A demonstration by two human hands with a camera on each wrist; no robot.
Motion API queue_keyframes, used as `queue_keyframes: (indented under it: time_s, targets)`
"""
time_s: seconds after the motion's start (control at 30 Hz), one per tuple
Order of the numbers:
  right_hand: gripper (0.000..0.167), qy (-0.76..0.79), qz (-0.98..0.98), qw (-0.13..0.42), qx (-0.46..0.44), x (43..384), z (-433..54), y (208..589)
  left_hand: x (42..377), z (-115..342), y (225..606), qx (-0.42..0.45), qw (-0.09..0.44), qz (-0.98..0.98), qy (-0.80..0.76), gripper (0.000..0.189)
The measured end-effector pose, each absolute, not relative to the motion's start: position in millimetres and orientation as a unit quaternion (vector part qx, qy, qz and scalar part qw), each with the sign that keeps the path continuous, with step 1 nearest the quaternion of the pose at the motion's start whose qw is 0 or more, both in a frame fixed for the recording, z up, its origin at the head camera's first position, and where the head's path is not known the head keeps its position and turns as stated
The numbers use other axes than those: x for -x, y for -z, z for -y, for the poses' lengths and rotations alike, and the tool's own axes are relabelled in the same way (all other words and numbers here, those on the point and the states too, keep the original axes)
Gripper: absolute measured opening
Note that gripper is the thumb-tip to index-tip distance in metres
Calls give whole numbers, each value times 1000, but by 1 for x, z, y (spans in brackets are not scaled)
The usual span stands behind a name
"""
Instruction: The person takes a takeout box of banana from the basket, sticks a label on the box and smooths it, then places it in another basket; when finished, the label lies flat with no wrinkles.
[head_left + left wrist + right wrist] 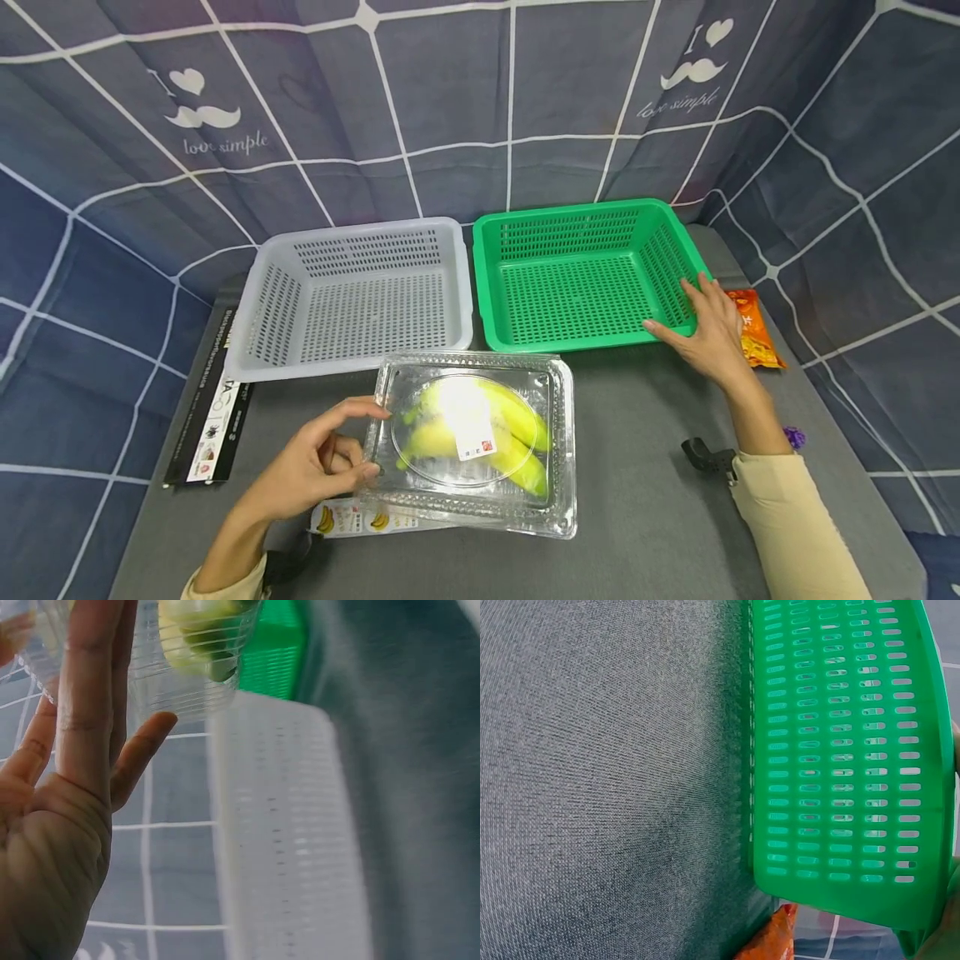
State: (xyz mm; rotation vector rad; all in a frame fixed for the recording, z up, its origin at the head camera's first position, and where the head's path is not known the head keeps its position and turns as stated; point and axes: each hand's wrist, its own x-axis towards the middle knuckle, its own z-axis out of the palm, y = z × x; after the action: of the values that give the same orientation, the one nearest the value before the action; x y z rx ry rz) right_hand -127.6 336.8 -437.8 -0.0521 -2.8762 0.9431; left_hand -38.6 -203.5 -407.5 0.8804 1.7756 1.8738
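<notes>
A clear plastic clamshell box [558, 500] with bananas [517, 467] inside and a white label on its lid is tilted in front of the baskets in the head view. My left hand [311, 467] pinches its left edge between thumb and index finger, the other fingers curled below. In the left wrist view, the hand [75, 772] is close against the clear plastic. At the front right corner of the green basket [491, 333], my right hand [708, 333] rests with spread fingers over the rim. The right wrist view shows the green basket's slotted side [840, 795].
A light grey basket [348, 362] stands left of the green one. Beside it lies a black box [198, 400] with printed text. An orange snack bag [757, 333] and a small purple object [793, 437] are at the right. A banana-printed strip [348, 518] shows below the clamshell.
</notes>
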Motion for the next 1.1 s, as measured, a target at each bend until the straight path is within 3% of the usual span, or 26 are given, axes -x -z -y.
queue_keyframes:
  time_s: [0.17, 0.37, 0.7, 1.1]
  targets:
    - [94, -309, 949, 62, 19, 127, -339, 437, 70, 199, 377, -325, 172, -657, -659, 64]
    - [93, -307, 949, 66, 19, 127, -343, 437, 131, 178, 354, -335, 146, -699, -615, 63]
    - [99, -310, 947, 79, 12, 126, -340, 443, 210, 121, 349, -240, 229, -727, -601, 63]
    - [105, -318, 944, 89, 18, 127, -337, 441, 245, 57, 361, -144, 253, -722, -628, 60]
